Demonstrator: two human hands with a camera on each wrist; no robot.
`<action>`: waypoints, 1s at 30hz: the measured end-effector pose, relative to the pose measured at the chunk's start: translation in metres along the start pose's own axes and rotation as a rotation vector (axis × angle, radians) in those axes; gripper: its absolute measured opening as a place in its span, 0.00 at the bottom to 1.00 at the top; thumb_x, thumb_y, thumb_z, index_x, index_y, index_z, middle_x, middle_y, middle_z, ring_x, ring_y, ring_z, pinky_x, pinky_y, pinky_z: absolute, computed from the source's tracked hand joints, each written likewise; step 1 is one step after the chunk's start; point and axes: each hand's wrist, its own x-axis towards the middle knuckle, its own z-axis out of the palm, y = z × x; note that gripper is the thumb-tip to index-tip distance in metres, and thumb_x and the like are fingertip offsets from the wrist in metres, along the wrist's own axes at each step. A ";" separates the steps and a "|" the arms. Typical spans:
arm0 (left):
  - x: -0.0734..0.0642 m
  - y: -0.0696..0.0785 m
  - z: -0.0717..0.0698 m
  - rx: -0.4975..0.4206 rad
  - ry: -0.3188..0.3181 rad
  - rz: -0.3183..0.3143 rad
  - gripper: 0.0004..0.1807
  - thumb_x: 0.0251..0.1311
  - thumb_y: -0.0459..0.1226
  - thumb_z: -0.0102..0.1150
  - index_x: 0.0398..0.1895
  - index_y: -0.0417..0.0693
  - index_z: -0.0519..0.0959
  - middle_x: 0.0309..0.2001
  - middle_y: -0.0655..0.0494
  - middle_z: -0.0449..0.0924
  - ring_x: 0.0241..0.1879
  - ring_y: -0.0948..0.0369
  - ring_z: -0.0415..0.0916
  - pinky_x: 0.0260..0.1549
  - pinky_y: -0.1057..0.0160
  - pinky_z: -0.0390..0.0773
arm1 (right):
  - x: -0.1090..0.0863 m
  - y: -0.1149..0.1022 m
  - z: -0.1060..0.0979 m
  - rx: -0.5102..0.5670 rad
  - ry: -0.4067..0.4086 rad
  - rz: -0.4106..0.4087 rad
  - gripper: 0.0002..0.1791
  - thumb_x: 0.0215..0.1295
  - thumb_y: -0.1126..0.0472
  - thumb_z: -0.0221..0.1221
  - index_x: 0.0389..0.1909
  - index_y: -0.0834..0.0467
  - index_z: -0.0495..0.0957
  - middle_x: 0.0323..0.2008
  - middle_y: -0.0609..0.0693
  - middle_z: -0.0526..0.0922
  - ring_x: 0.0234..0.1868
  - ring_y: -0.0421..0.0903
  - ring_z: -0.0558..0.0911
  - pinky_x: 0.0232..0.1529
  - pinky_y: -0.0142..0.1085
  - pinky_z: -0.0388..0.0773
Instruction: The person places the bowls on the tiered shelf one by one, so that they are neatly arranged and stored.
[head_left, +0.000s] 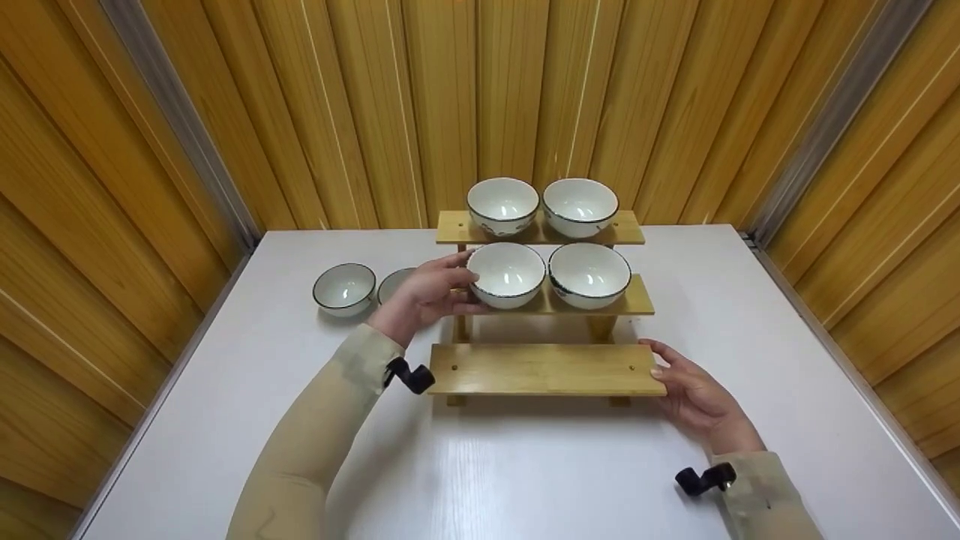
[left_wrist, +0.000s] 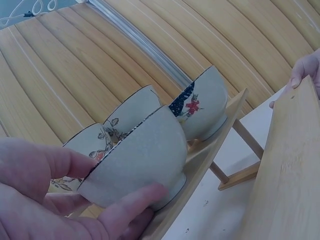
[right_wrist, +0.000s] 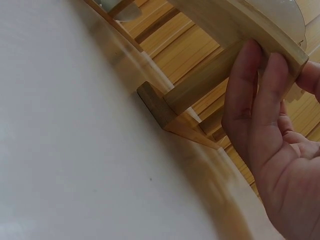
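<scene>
A three-step wooden display stand stands on the table. On its middle step my left hand grips the left white bowl by its side, thumb near the rim. In the left wrist view the held bowl is tilted by the camera angle, its foot against the board. Beside it sits another bowl with a dark patch and a red flower. My right hand pinches the right end of the lowest board, fingertips underneath in the right wrist view.
Two bowls, a left one and a right one, sit on the top step. On the white table at left are a bowl and another partly hidden by my left hand. Wood-patterned walls enclose the table.
</scene>
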 end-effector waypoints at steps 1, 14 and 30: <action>0.000 0.000 0.000 0.008 -0.004 0.000 0.39 0.71 0.26 0.49 0.83 0.54 0.53 0.72 0.33 0.62 0.68 0.38 0.70 0.65 0.41 0.78 | 0.000 0.000 0.000 -0.004 0.002 0.000 0.30 0.77 0.76 0.37 0.73 0.50 0.57 0.64 0.48 0.76 0.58 0.45 0.83 0.58 0.33 0.85; -0.001 -0.001 -0.003 0.097 0.020 0.002 0.36 0.74 0.31 0.52 0.82 0.50 0.55 0.52 0.43 0.76 0.44 0.52 0.82 0.53 0.46 0.88 | 0.001 0.000 -0.001 -0.009 -0.007 -0.002 0.29 0.77 0.76 0.37 0.72 0.49 0.60 0.62 0.49 0.77 0.56 0.45 0.84 0.55 0.33 0.86; -0.021 -0.006 -0.022 0.091 -0.002 0.066 0.30 0.79 0.35 0.46 0.80 0.47 0.57 0.60 0.47 0.75 0.55 0.54 0.79 0.62 0.44 0.82 | 0.003 0.001 -0.001 -0.005 -0.028 -0.001 0.28 0.78 0.76 0.36 0.72 0.51 0.56 0.62 0.49 0.78 0.54 0.45 0.84 0.53 0.32 0.86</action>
